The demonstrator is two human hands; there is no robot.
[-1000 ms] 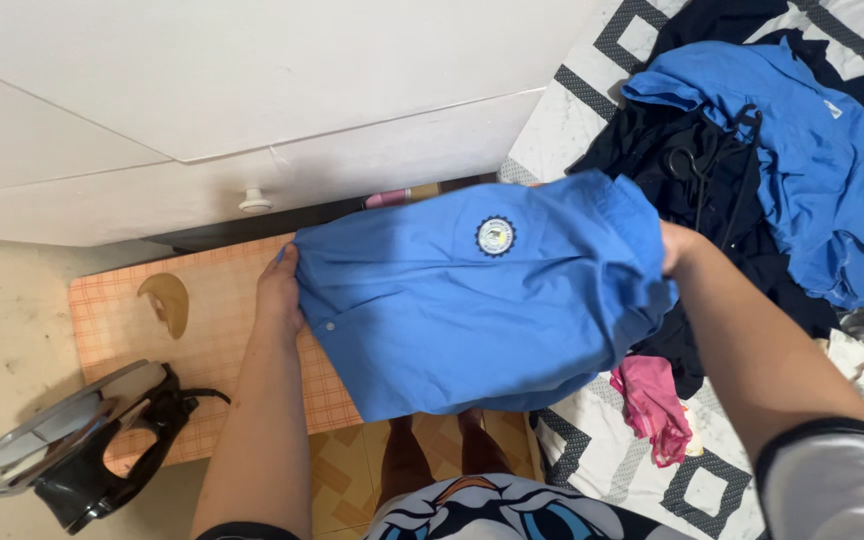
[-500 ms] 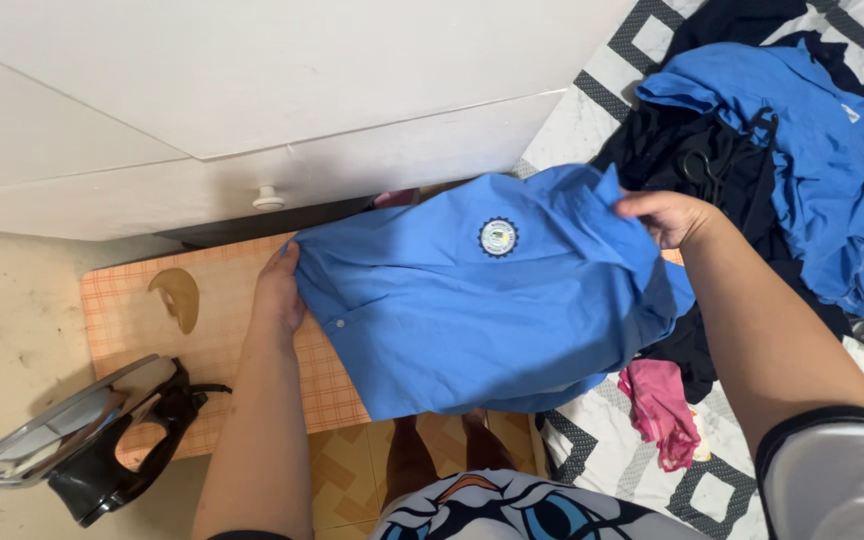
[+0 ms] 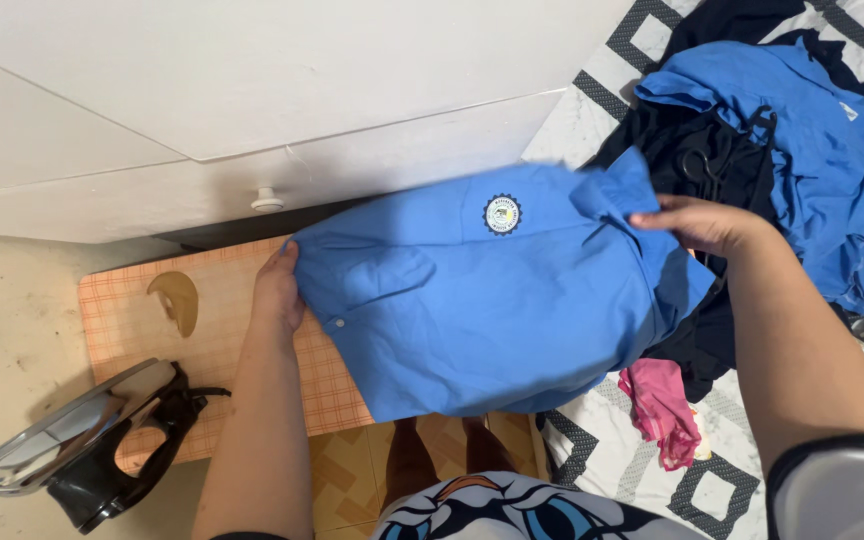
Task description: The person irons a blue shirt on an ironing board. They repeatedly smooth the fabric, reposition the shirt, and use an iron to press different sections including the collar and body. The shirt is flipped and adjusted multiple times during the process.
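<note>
While the blue shirt lies spread across the right end of the orange checked ironing board, the left hand grips its left edge, fingers closed on the cloth. The right hand pinches the collar end, raised slightly. A round badge faces up. An iron sits tilted at the board's left end beside a brown scorch mark. A pile of dark and blue clothes and a pink cloth lie on the patterned bed.

Both hands, left and right, hold a blue shirt over the orange checked board
</note>
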